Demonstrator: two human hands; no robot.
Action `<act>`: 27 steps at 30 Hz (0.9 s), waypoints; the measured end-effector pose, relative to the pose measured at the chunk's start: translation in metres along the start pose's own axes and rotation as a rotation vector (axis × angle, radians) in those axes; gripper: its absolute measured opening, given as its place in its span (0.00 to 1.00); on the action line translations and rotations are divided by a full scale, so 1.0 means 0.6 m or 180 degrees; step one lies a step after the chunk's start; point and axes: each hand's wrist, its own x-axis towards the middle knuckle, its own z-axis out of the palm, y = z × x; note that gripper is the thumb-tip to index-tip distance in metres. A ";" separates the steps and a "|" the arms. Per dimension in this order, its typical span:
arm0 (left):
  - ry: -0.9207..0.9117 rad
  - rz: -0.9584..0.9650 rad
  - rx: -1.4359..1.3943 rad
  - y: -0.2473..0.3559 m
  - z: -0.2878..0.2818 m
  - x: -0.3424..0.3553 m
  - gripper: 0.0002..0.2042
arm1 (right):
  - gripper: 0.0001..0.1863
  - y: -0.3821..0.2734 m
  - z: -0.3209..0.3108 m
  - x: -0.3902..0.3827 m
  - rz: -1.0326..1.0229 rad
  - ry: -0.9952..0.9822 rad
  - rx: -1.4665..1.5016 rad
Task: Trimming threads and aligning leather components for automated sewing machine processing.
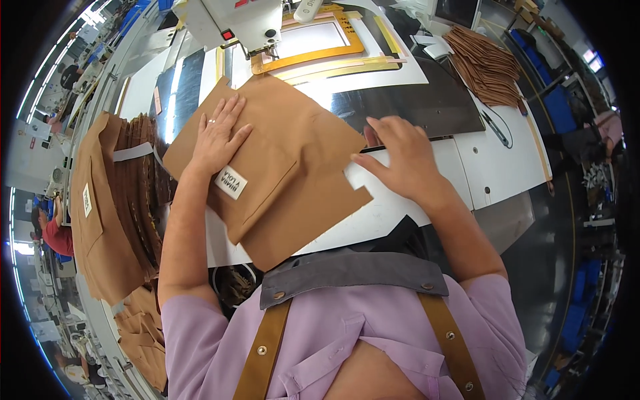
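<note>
A tan fabric panel (293, 133) with notched corners lies tilted across the front of the work table, near the sewing machine (233, 23). On its raised pocket-like piece is a white label (231, 183) with dark print. My left hand (221, 137), with a ring on one finger, rests flat on the panel's left part, fingers stretched out. Beside the panel's right corner is my right hand (400, 160). Its fingers are bent, thumb and fingertips apart, with nothing visible between them. An orange-yellow frame (353, 40) sits on a white sheet behind the panel.
A thick stack of tan panels (110, 220) hangs over the table's left side, with more tan pieces (143, 327) below. Brown pieces (483, 63) are piled at the back right. A pen-like tool (495, 127) with a cable lies at right. Other people work at far left and right.
</note>
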 end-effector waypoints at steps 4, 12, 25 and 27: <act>-0.0067 -0.0887 0.0121 0.044 0.022 0.027 0.38 | 0.21 0.000 0.069 0.046 -0.0198 0.0030 -0.0488; -0.0330 -0.0898 -0.0319 0.135 -0.011 -0.052 0.40 | 0.09 0.086 0.052 0.091 0.0549 0.0430 0.1320; 0.0628 0.0233 -0.0673 0.071 0.005 -0.052 0.11 | 0.16 0.005 -0.129 0.097 -0.0143 0.0295 0.0162; 0.0945 -0.0189 -0.1156 0.091 -0.006 -0.051 0.10 | 0.10 -0.008 -0.159 0.113 0.0072 0.0459 0.0226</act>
